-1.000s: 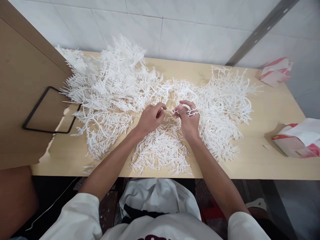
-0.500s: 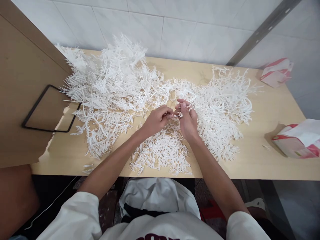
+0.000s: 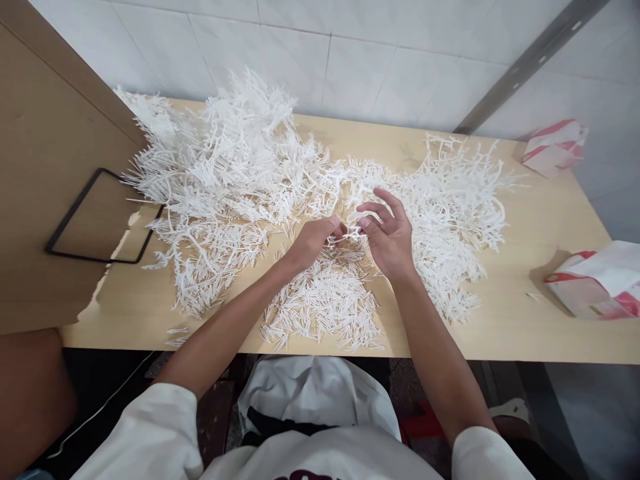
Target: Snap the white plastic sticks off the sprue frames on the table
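From mid-tabletop (image 3: pixel 505 333): large pile (image 3: pixel 225 160) at ten o'clock, smaller pile (image 3: pixel 447 203) at two, bits (image 3: pixel 325 303) at six, carton (image 3: pixel 50 153) at nine; beyond the smaller pile, far bag (image 3: pixel 555 148) at two, near bag (image 3: pixel 593 283) at three; wall (image 3: pixel 350 73) behind, at twelve.

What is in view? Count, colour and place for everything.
branched piece: 1, white, between hands
heaped pieces: too many to count, white, on table
table: 1, tan, centre
cardboard: 1, brown, left
rectangular frame: 1, black, left
packets: 2, white-red, right
wall: 1, grey, behind
metal strip: 1, grey, upper right
cable: 1, white, lower left
shoe: 1, white, lower right
red object: 1, red, below table
shirt: 1, white, bottom
left hand: 1, bare, pinching the piece
right hand: 1, bare, beside piece
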Demonstrator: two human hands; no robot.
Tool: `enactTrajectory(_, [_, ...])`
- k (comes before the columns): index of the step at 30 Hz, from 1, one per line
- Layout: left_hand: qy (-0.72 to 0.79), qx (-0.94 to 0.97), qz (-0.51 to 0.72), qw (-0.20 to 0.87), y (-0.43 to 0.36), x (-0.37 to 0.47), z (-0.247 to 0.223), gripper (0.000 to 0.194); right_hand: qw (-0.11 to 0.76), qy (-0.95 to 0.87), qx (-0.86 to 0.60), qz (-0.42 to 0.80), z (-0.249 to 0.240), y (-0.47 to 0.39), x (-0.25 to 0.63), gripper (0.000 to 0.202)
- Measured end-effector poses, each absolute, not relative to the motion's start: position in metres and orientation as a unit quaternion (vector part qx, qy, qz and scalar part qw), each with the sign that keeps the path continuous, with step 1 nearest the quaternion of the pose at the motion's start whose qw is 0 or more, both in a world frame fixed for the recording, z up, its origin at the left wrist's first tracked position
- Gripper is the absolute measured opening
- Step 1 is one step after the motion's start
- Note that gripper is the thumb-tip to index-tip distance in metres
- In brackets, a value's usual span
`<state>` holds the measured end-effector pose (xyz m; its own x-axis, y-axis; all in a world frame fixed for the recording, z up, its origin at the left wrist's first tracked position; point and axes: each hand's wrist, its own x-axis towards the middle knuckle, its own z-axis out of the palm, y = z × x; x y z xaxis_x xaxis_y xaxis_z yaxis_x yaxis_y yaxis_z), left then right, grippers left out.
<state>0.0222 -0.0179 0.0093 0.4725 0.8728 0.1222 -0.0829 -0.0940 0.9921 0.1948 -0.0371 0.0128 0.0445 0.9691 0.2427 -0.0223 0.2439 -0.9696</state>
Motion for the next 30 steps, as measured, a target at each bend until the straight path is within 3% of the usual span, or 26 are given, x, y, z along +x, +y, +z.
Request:
enactTrajectory(4, [0.381,0.547,0.345,0.661,-0.018,0.026,0.011,0.024,0.501,-0.583,-0.352,0.534,0.016,-0.044,0.196,0.026])
enactTrajectory(7, [0.339,0.499,0.383,0.7,-0.015,0.026,0.011,0.035,0.425,-0.621,-0.32,0.575,0.018,-0.049,0.195,0.014])
enactTrajectory(12, [0.337,0.499,0.446,0.663,-0.011,0.023,0.007,0.049,0.333,-0.649,-0.299,0.615,0.021,-0.052,0.191,0.011])
enactTrajectory(14, [0.345,0.512,0.441,0.652,-0.009,0.021,0.006,0.052,0.358,-0.63,-0.334,0.603,0.019,-0.051,0.19,0.014])
enactTrajectory(18, [0.343,0.513,0.443,0.65,-0.008,0.018,0.009,0.052,0.52,-0.543,-0.448,0.485,0.011,-0.042,0.189,0.017])
enactTrajectory(20, [0.336,0.5,0.443,0.664,-0.008,0.018,0.01,0.05,0.565,-0.514,-0.487,0.424,0.01,-0.039,0.188,0.032])
enactTrajectory(22, [0.33,0.482,0.436,0.685,-0.009,0.019,0.012,0.045,0.563,-0.521,-0.501,0.402,0.011,-0.038,0.188,0.049])
enactTrajectory(25, [0.348,0.48,0.422,0.686,-0.013,0.023,0.015,0.028,0.528,-0.55,-0.486,0.428,0.016,-0.04,0.185,0.057])
enactTrajectory(30, [0.403,0.604,0.433,0.533,-0.018,0.024,0.019,0.009,0.527,-0.547,-0.492,0.426,0.017,-0.042,0.184,0.069])
